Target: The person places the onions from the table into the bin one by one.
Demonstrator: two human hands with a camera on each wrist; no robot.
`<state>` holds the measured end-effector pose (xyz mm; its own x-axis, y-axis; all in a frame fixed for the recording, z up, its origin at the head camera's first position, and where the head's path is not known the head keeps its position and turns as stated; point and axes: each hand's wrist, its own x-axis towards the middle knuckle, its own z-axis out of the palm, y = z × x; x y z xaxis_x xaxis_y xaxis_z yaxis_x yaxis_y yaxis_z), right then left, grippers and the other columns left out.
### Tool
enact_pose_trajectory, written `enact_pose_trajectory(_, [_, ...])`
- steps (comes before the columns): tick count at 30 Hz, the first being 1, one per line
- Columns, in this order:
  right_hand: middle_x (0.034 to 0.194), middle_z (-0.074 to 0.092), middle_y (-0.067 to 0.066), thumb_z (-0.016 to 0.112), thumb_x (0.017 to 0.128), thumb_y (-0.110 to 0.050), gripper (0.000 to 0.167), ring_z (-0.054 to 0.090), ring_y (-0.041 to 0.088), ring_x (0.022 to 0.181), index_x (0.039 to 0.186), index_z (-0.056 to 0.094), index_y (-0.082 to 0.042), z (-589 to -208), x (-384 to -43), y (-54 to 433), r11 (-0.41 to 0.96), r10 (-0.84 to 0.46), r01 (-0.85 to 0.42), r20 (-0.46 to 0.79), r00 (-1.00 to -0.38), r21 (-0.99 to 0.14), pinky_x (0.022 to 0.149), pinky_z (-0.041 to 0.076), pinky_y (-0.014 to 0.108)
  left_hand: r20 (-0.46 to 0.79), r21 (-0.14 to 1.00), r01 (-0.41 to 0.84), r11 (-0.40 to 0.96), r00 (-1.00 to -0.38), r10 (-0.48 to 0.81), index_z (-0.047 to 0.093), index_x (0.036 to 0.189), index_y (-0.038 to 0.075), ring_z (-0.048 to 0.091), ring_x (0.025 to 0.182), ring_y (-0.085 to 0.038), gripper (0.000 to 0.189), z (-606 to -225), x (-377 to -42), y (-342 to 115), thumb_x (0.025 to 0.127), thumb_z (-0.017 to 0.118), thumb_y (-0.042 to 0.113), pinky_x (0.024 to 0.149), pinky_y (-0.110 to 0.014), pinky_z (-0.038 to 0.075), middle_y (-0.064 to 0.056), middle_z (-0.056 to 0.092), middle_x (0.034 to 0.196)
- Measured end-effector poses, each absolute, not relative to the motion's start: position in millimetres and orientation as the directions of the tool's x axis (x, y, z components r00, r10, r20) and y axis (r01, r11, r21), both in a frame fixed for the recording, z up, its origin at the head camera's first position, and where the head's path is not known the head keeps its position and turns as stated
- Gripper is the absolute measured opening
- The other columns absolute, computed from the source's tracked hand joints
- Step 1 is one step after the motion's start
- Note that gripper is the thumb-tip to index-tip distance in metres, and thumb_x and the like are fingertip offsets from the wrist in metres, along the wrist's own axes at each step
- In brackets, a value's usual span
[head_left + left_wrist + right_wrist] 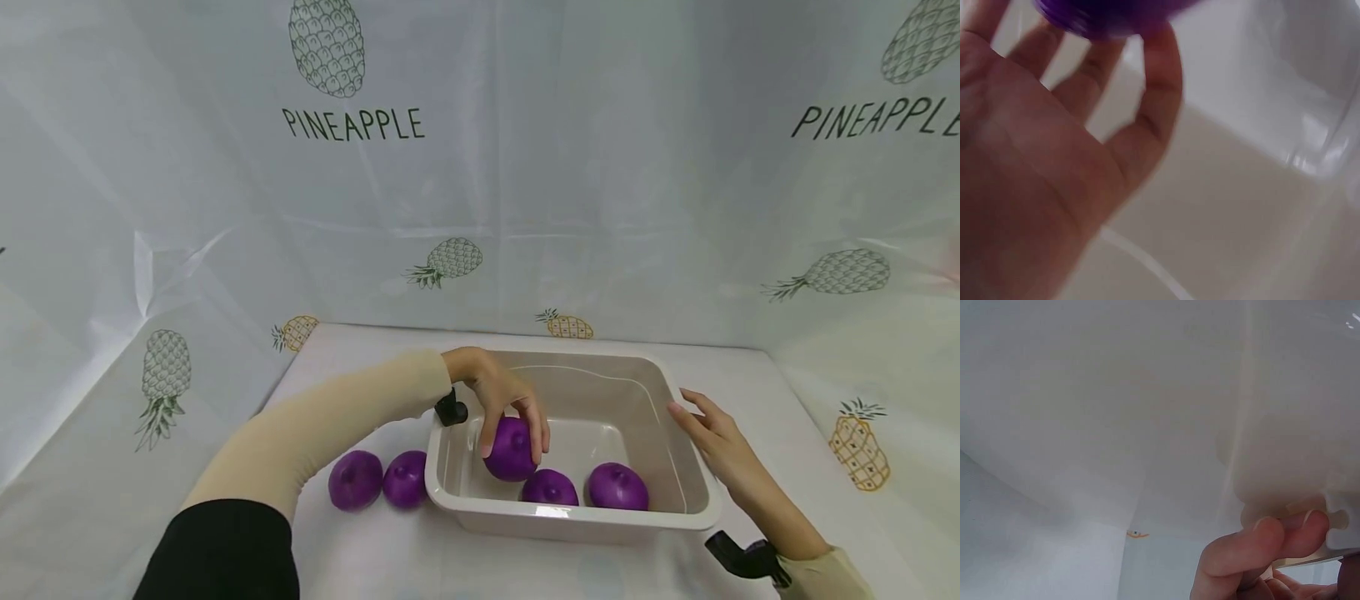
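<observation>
My left hand point(504, 398) reaches into a beige plastic basin point(570, 512) and grips a purple onion point(512, 454) near the basin's left side. In the left wrist view, the curved fingers point(1163, 81) meet the underside of the held onion point(1104, 15), which is cut off by the top edge. Two more onions, one in the middle point(550, 487) and one further right point(617, 487), lie on the basin floor. My right hand point(716, 437) holds the basin's right rim; the right wrist view shows its fingers point(1241, 550) curled under the rim's edge.
Left of the basin, two purple onions point(356, 481) point(406, 479) lie side by side on the white-covered table point(360, 558). A pineapple-printed sheet point(600, 183) hangs behind and at the sides. Black camera mounts point(450, 408) are worn at both wrists.
</observation>
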<state>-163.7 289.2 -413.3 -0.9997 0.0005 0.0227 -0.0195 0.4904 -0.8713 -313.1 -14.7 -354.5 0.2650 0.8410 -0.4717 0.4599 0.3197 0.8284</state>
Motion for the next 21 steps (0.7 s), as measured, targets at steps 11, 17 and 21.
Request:
enact_pose_trajectory(11, [0.125,0.054,0.041,0.046,0.108,-0.024,0.052,0.068,0.045,0.095,0.147,0.032,0.006,-413,-164,290,0.489,0.007,-0.019,0.026,-1.000,-0.872,0.065,0.061,0.044,-0.708,0.677,0.483,0.556,0.222,0.670,0.069,0.126,0.004,0.056,0.114,-0.008,0.061,-381,-296,2,0.070,0.084,-0.014,0.098,-0.022,0.046,0.007,0.062,0.132])
enact_pose_trajectory(17, [0.124,0.055,0.041,0.046,0.108,-0.025,0.052,0.068,0.043,0.094,0.147,0.031,0.006,-412,-163,289,0.490,0.010,-0.005,0.011,-1.000,-0.872,0.065,0.061,0.044,-0.775,0.604,0.473,0.642,0.157,0.612,0.071,0.119,0.010,0.060,0.106,-0.010,0.056,-398,-290,3,0.070,0.084,-0.013,0.090,-0.022,0.050,0.015,0.061,0.119])
enact_pose_trajectory(21, [0.125,0.054,0.041,0.046,0.108,-0.026,0.053,0.068,0.044,0.094,0.148,0.031,0.005,-412,-163,288,0.495,0.010,-0.002,0.008,-1.000,-0.869,0.064,0.061,0.044,-0.781,0.603,0.450,0.659,0.166,0.602,0.070,0.117,0.007,0.060,0.092,-0.010,0.052,-403,-289,3,0.071,0.083,-0.015,0.081,-0.021,0.052,0.014,0.059,0.117])
